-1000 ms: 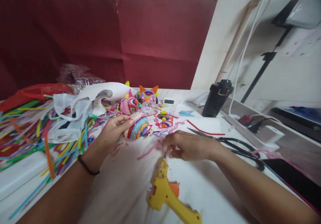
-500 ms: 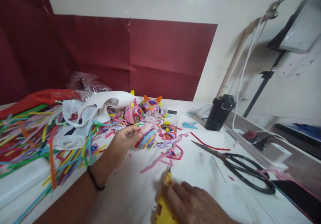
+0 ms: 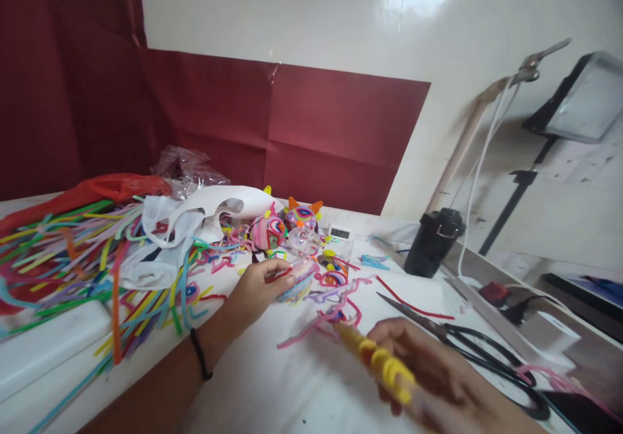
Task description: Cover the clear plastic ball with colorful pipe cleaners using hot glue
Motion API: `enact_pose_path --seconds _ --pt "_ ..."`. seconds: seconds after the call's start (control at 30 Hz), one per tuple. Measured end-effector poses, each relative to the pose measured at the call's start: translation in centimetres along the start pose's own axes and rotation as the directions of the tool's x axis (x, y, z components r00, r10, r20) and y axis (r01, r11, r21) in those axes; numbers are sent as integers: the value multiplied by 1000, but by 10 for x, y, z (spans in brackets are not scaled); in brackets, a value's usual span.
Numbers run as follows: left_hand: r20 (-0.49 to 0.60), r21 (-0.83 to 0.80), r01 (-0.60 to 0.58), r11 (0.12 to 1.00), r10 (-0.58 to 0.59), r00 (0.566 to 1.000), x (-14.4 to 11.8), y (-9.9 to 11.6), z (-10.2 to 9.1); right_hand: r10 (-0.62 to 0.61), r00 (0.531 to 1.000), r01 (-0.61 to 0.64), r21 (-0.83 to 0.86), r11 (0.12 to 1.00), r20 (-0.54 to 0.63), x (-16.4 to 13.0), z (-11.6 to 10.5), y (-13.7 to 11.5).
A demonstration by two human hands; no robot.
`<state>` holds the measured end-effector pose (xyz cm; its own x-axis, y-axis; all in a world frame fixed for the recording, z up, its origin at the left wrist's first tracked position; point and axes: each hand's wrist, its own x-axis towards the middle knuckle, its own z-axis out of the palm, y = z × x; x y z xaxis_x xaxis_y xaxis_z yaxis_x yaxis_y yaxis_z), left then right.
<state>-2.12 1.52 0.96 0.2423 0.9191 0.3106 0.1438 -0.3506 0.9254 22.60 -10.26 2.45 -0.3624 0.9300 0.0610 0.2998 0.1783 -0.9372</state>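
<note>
— What's the left hand (image 3: 260, 286) got hold of over there?

— A small ball wrapped in coloured strips (image 3: 298, 279) — pink, blue, yellow bands round it. The fingers curl over its near side and pin it low over the white table (image 3: 272, 388), right by a tangle of pink and purple strips (image 3: 335, 307). There's a dark band (image 3: 201, 355) on that wrist.

— And the right hand (image 3: 428, 369)?

— Closed round a yellow glue gun (image 3: 377, 359), lifted off the table. It's blurred, but the nozzle points up and left toward the ball, with a clear gap between them. The hand sits at the near right of the table, just in front of the black-handled scissors (image 3: 487, 356).

— Anything behind the ball?

— Two finished pieces, side by side: a pink round figure (image 3: 269, 231) and one with orange ears (image 3: 302, 213). A clear plastic globe (image 3: 302, 241) sits just in front of them, and a small digital timer (image 3: 339, 233) just to the right. Further right, a black bottle (image 3: 433, 242) stands upright near the wall.

— The left side looks a mess.

— A big heap of loose coloured strips (image 3: 63, 252), a white bag (image 3: 160, 239) lying partly over them, a red bag (image 3: 87, 191) behind, and crumpled clear wrap (image 3: 187, 168) against the dark red backdrop (image 3: 311, 129).
</note>
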Motion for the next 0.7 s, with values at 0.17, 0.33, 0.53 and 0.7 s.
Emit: enact_pose_path --seconds 0.17,0.33,0.53,0.7 --pt "32 112 -82 990 79 996 -2 1 2 -32 989 75 304 950 -144 4 -7 5" --pt "82 268 -180 947 163 983 -6 10 7 -88 958 148 208 967 -273 1 8 -3" --pt "119 310 -233 922 205 971 -11 18 12 -139 954 165 80 983 -264 0 15 7" --pt "132 352 -263 898 231 964 -12 19 16 -157 943 194 100 976 -292 -1 17 27"
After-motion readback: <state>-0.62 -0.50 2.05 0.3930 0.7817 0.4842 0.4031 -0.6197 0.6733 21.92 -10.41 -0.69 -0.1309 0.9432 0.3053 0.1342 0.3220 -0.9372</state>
